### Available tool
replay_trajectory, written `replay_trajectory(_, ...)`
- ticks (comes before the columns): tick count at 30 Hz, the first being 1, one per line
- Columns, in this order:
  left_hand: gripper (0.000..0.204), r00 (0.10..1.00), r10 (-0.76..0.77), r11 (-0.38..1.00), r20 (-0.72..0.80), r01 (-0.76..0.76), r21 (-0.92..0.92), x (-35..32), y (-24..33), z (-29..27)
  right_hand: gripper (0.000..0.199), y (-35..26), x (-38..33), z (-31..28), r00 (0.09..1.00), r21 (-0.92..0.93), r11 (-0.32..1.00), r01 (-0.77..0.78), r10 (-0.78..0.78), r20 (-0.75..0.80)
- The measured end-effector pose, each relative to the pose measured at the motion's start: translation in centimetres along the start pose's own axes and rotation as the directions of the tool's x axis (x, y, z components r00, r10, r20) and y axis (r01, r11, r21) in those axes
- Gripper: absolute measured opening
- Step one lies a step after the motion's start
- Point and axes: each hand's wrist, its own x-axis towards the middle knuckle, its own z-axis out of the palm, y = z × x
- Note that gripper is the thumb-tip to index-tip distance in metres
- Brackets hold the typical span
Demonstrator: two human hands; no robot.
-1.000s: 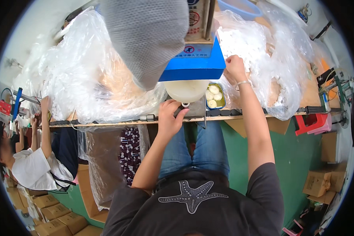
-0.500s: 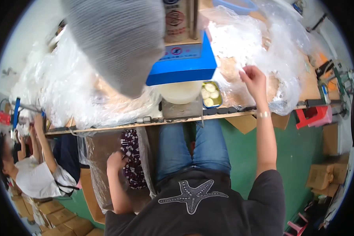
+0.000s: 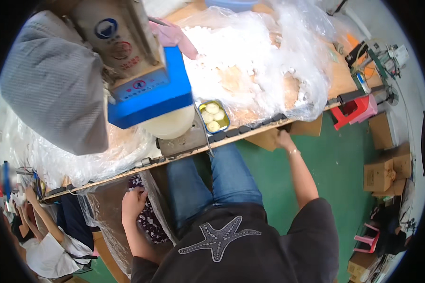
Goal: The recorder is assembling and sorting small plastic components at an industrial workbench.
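Dark purple-and-white small pieces (image 3: 152, 222): in clear plastic liner (image 3: 104, 205).
Left hand (image 3: 134, 203): curled at their edge, contents unclear.
Right hand (image 3: 284, 140): now lowered beside brown cardboard box (image 3: 308, 127), grip unclear.
Blue-cased machine (image 3: 156, 106): now hands-free.

The readable signs stand mainly on the machine (image 3: 89, 28) at the upper left. High on its worn, pale front is a round blue sign (image 3: 106, 29) with a white shape inside. Just below it sits a round red sign (image 3: 122, 50), a ring around a figure too small to make out. Short rows of red characters (image 3: 130, 64) stand under that ring. Lower, on the bright blue cover (image 3: 160, 104), a paler blue label (image 3: 139, 87) bears a red prohibition circle, a smaller red mark at its right and a line of dark blue characters beneath. A cardboard box (image 3: 378, 177) at right carries small dark print, too blurred to read.
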Motion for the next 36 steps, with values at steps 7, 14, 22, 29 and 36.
replay_trajectory(7,0.017,0.99,0.099,0.978,0.104,-0.077,-0.194,-1.1,2.4,-3.3,0.025,-21.5,-12.0,-14.8,0.227,0.597,0.752,0.28,-0.656,0.72)
replay_trajectory(14,0.008,0.842,0.227,0.78,-0.489,-0.458,-0.427,5.7,8.8,-7.2,0.014,-33.2,3.8,-9.0,0.552,-0.008,0.607,0.795,-0.728,-0.407)
replay_trajectory(22,0.028,0.762,0.318,0.944,-0.564,-0.309,0.116,20.3,4.6,-5.0,0.014,-33.3,2.0,-8.7,0.641,-0.379,0.667,0.642,-0.738,-0.213)
replay_trajectory(29,0.021,0.86,0.304,0.953,-0.409,-0.282,0.115,18.7,3.1,-4.3,0.015,-28.2,-7.1,-12.2,0.739,0.373,0.638,0.673,-0.597,-0.313)
replay_trajectory(36,0.022,0.741,0.122,0.96,-0.66,-0.256,-0.11,14.9,2.0,-4.4,0.027,-30.7,-17.9,-3.7,0.522,0.718,0.264,0.644,-0.838,-0.16)
